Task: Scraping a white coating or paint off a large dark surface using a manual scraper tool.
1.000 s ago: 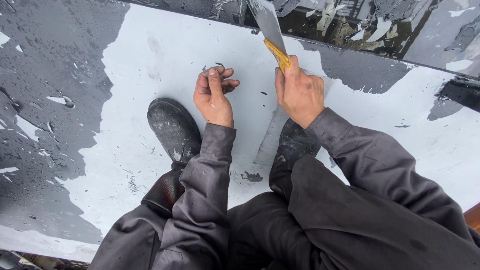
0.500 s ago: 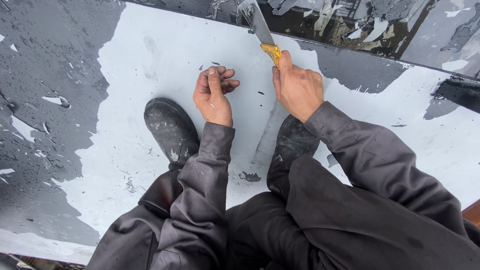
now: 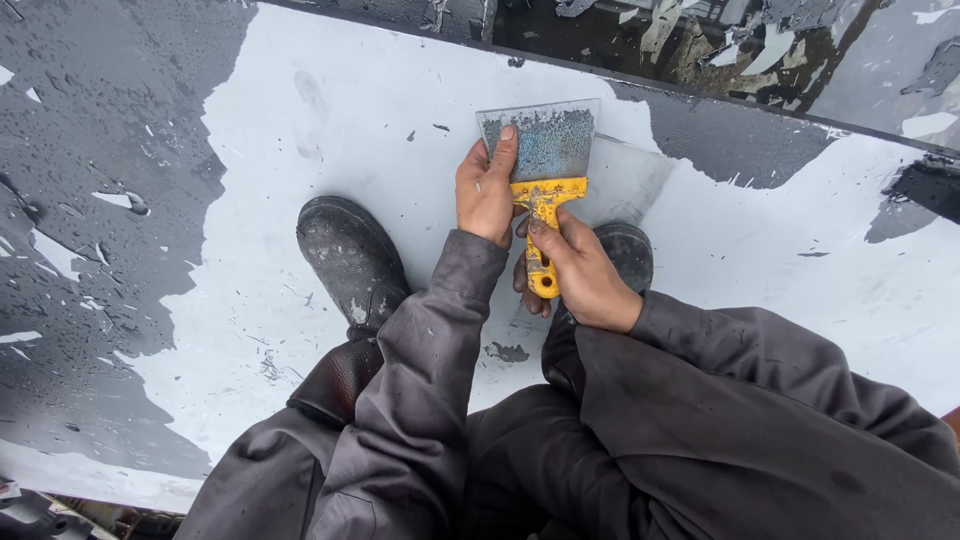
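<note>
A wide metal scraper (image 3: pixel 540 145) with a yellow handle lies flat in front of me, blade pointing away. My right hand (image 3: pixel 575 270) grips the yellow handle. My left hand (image 3: pixel 487 190) rests against the blade's left edge, one finger laid up along it. Under both hands is a pale grey-white surface (image 3: pixel 330 120) where dark paint has been stripped away. I am crouched, in grey sleeves and trousers.
My black boots stand on the pale surface, left boot (image 3: pixel 350 258) beside my left arm, right boot (image 3: pixel 628 250) behind my right hand. Dark wet paint (image 3: pixel 90 150) covers the left side. Peeling paint flakes and debris (image 3: pixel 720 45) lie beyond the far edge.
My right hand brought the scraper down from the far edge to in front of me. My left hand lifted off the surface and moved onto the blade's left edge.
</note>
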